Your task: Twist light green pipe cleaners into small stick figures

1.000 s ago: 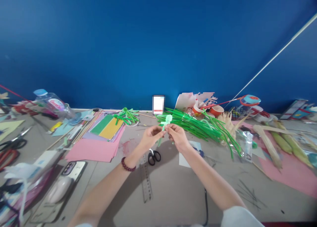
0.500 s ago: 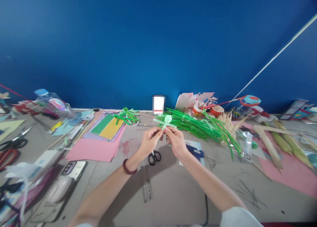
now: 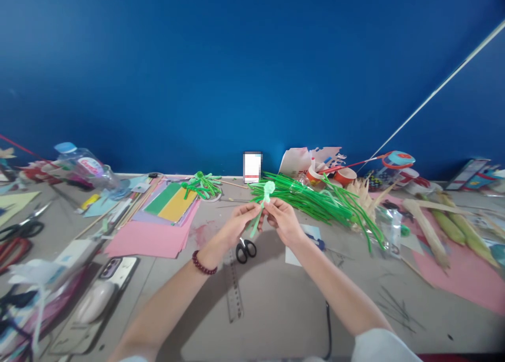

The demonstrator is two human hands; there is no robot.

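Note:
A light green pipe-cleaner figure [image 3: 269,188] with a rounded top is held up between my two hands over the table. My left hand [image 3: 241,221] pinches it from the left, thumb and fingers closed near its middle. From the other side my right hand [image 3: 283,220] grips it with thumb and forefinger. One pale green strand hangs down between the hands. Just below them lie black-handled scissors [image 3: 246,251] and a clear ruler [image 3: 234,291]. Behind the hands spreads a bundle of green pipe cleaners [image 3: 315,199].
Coloured paper sheets [image 3: 148,238] lie left of the hands, with shaped green pipe-cleaner pieces [image 3: 202,185] behind. A phone [image 3: 92,309] rests at front left. A blue glue gun [image 3: 315,241] lies on the right, near corn husks [image 3: 430,233]. A blue wall [image 3: 236,78] closes off the back.
The side strands that stuck out left and right of the figure no longer show; one now points down between the hands. Both hands have shifted slightly around it.

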